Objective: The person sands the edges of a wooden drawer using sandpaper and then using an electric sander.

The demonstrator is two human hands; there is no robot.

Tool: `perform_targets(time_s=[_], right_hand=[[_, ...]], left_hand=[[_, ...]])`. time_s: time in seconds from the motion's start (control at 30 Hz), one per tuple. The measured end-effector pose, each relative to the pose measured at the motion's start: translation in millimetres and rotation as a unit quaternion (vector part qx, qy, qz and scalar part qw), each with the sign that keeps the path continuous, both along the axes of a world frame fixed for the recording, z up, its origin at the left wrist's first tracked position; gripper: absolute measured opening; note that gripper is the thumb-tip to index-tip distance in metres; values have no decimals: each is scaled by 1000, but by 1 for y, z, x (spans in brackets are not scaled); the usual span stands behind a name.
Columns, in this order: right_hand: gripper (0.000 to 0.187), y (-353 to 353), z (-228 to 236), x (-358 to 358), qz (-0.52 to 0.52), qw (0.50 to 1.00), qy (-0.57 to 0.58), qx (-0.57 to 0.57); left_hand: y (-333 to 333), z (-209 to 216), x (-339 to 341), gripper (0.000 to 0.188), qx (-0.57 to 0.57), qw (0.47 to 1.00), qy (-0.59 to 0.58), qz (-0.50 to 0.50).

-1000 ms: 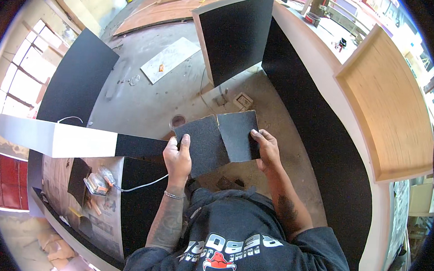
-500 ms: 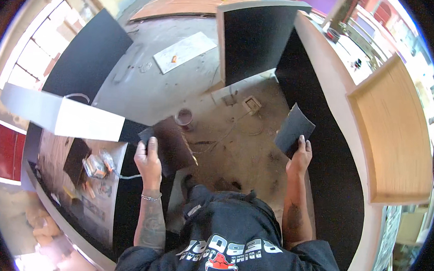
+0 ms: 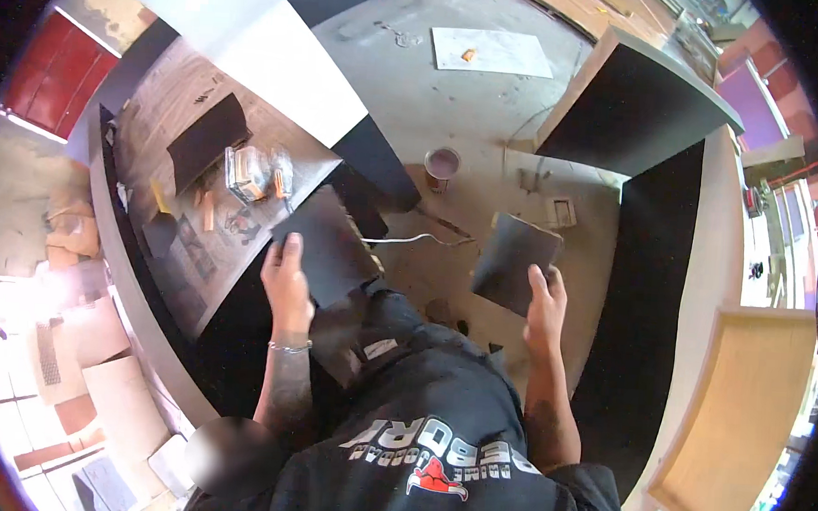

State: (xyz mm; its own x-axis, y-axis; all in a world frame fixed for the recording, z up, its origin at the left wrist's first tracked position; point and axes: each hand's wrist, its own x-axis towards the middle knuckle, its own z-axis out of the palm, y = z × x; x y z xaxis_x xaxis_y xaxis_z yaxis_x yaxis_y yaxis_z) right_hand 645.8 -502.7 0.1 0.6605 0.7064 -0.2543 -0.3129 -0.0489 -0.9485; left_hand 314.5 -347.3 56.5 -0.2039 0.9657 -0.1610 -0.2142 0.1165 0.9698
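Observation:
My left hand (image 3: 287,286) grips a larger dark sheet (image 3: 328,251), apparently sandpaper, by its left edge with the thumb on top. My right hand (image 3: 545,313) pinches a smaller, roughly rectangular dark sheet (image 3: 510,265) of the same look at its lower right side. The two pieces are held apart in front of my body. Another dark, curled sheet (image 3: 207,138) lies on the wood-look counter (image 3: 192,73) to the left, beside a tool with a clear plastic casing (image 3: 249,175).
Black panels with pale edges curve around me, including the right one (image 3: 643,296). Ahead on the floor stand a round tub (image 3: 442,165) and a small square frame (image 3: 560,212). A white cable (image 3: 410,242) crosses nearby. A white board (image 3: 494,53) lies farther off; a wooden tray-like panel (image 3: 743,412) is right.
My view has turned left, bringing the counter closer to the middle. Both hands still hold their sheets; the right one has come nearer the left, its sheet tilting the other way.

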Motion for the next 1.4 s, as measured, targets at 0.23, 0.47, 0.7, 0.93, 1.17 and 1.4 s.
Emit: perform_targets(time_s=[0.23, 0.47, 0.7, 0.93, 1.17, 1.4], right_hand=[[20, 77, 34, -53, 110, 993, 39, 32], [32, 134, 62, -123, 290, 956, 32, -5], [46, 194, 65, -183, 336, 941, 7, 28], [30, 207, 61, -204, 346, 911, -225, -2], [38, 207, 74, -211, 435, 894, -96, -45], [58, 219, 72, -196, 554, 827, 6, 95]], left_hand=[[39, 13, -93, 22, 45, 989, -8, 139], [76, 18, -198, 27, 26, 955, -83, 285], [137, -4, -200, 40, -81, 885, -256, 380], [197, -22, -122, 60, 21, 981, 192, 30], [263, -50, -140, 61, -6, 904, 415, -100], [247, -3, -113, 43, -17, 900, 417, -129]])
